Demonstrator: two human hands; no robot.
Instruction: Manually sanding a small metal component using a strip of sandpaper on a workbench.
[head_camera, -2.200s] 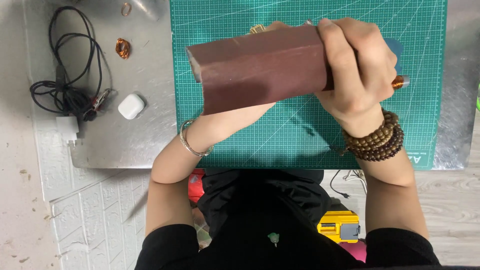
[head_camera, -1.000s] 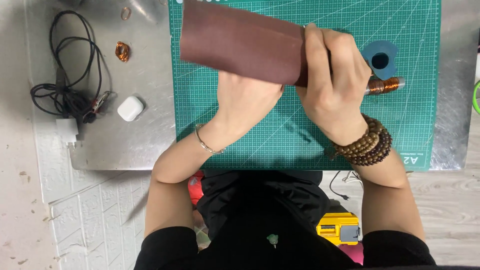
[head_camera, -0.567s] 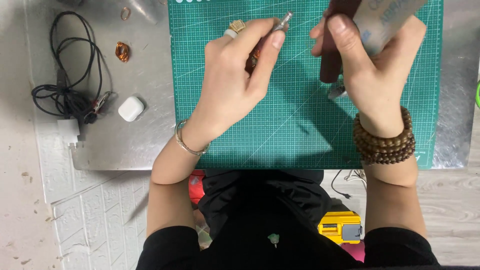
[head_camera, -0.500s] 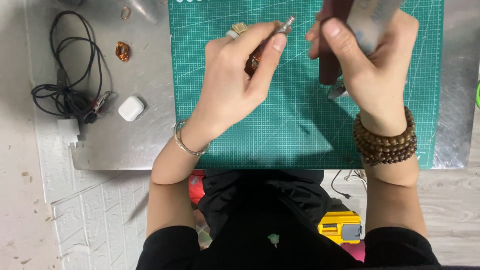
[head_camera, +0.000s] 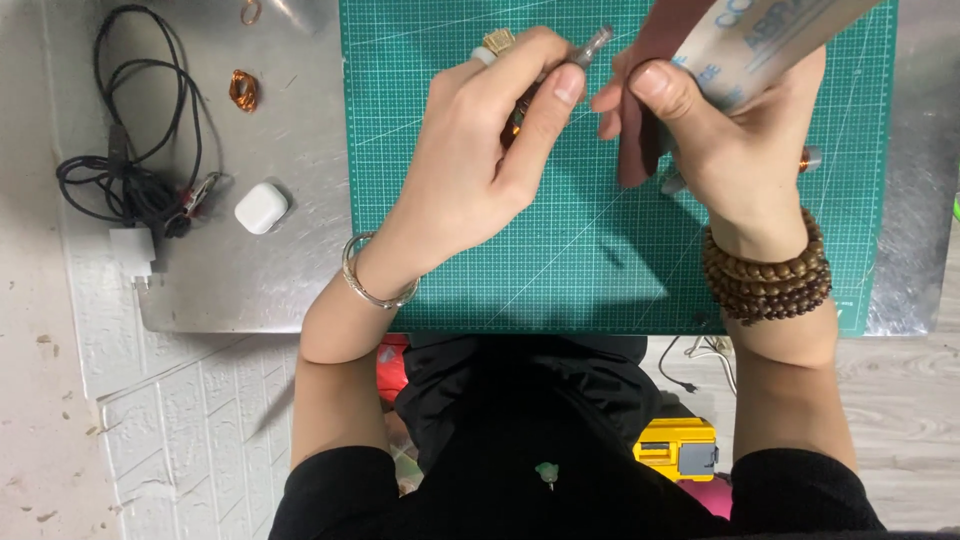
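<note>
Left hand (head_camera: 480, 150), top centre of the frame, fingers closed around a small metal-tipped tool (head_camera: 590, 45) over the green cutting mat (head_camera: 600, 270). Right hand (head_camera: 740, 140), upper right, grips a folded sheet of sandpaper (head_camera: 740, 40), thumb pressed on it. White earbud case (head_camera: 262, 207) and black cable (head_camera: 120, 180) lie on the table at left.

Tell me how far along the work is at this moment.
Done: the reddish-brown abrasive sheet with pale printed backing is lifted off the green gridded cutting mat, gripped in the right hand. In hand: the left hand pinches a slim metal-tipped rod close beside the sheet; contact between them is unclear. Left: no rubbing marks or dust show, so the sanding looks barely begun.
</note>
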